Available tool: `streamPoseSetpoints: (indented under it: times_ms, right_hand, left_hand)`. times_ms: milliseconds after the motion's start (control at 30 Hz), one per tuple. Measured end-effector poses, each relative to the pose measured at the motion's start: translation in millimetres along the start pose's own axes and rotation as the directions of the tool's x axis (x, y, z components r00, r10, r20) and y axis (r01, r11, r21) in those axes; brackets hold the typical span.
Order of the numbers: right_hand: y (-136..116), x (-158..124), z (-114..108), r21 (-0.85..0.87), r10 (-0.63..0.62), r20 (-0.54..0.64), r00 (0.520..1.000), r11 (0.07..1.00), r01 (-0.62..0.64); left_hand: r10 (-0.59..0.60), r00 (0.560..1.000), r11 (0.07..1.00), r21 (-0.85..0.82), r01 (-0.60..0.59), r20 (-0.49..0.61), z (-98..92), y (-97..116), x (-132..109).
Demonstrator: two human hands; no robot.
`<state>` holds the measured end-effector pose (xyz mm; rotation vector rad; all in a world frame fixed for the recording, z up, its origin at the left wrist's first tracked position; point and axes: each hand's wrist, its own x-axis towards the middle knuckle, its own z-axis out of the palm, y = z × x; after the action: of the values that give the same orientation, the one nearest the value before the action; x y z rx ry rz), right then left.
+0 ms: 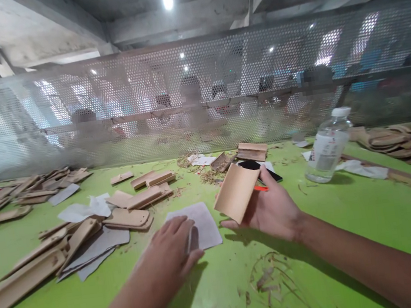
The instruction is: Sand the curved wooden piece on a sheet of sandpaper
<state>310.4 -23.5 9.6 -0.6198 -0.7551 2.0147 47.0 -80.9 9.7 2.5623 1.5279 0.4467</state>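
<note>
My right hand [271,208] is raised over the green table [350,216] and grips a tan leather piece [237,192] folded into a flat sleeve, thumb on top. My left hand [173,251] lies palm down with fingers stretched on a grey-white sheet [203,222] lying flat on the table. An orange-handled tool [261,187] and a black phone [258,167] lie just behind the right hand.
Piles of tan leather pieces and grey sheets [84,238] cover the left side. More leather [404,140] lies at the far right. A clear plastic bottle [328,148] stands at the right. A perforated metal screen [197,89] closes the back; people sit behind it. Scraps [267,277] litter the front.
</note>
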Motion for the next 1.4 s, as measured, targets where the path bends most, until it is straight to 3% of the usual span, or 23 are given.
streamPoseSetpoints:
  times_ms: [100,167,233,333,633,733,867,933,1167,1400]
  right_hand:
    - [6.1,-4.4,3.3,-0.105,0.036,0.097,0.995,0.994,-0.026]
    - [13.7,-7.2,4.5,-0.249,0.039,0.071,0.997,0.968,-0.02]
    - [22.9,-9.6,4.6,-0.368,0.018,0.004,1.0,0.93,-0.015]
    - [35.1,-13.4,3.9,-0.467,-0.016,-0.02,1.0,0.884,0.005]
    - [43.2,-23.8,5.3,-0.703,-0.036,0.108,0.993,0.704,0.102]
    - [42.5,-26.2,4.2,-0.798,-0.083,0.127,0.988,0.583,0.151]
    - [39.9,-29.4,3.3,-0.899,-0.153,0.224,0.962,0.349,0.265]
    - [38.5,-30.7,3.9,-0.907,-0.177,0.263,0.948,0.29,0.306]
    - [34.2,-30.2,11.9,-0.913,-0.177,0.287,0.941,0.246,0.325]
    - [31.1,-25.1,6.5,-0.831,-0.185,0.465,0.866,0.247,0.499]
  left_hand:
    - [-0.036,0.983,0.985,-0.171,0.005,-0.18,13.8,21.4,-15.8]
    - [-0.102,0.948,0.966,-0.258,0.021,-0.302,20.4,32.0,-21.4]
    - [-0.145,0.929,0.939,-0.343,0.02,-0.341,26.1,38.4,-23.6]
    - [-0.158,0.929,0.898,-0.439,-0.006,-0.336,34.9,41.7,-23.3]
    - [-0.087,0.929,0.836,-0.533,-0.129,-0.361,52.1,31.5,-22.3]
    - [-0.074,0.926,0.835,-0.531,-0.146,-0.371,52.4,27.2,-24.2]
    - [-0.07,0.925,0.842,-0.52,-0.146,-0.373,50.7,27.1,-25.1]
    - [-0.075,0.919,0.836,-0.527,-0.154,-0.386,50.5,29.2,-24.7]
    - [-0.131,0.903,0.815,-0.564,-0.138,-0.41,50.9,34.5,-24.4]
    - [-0.144,0.901,0.812,-0.569,-0.129,-0.41,44.2,37.6,-27.1]
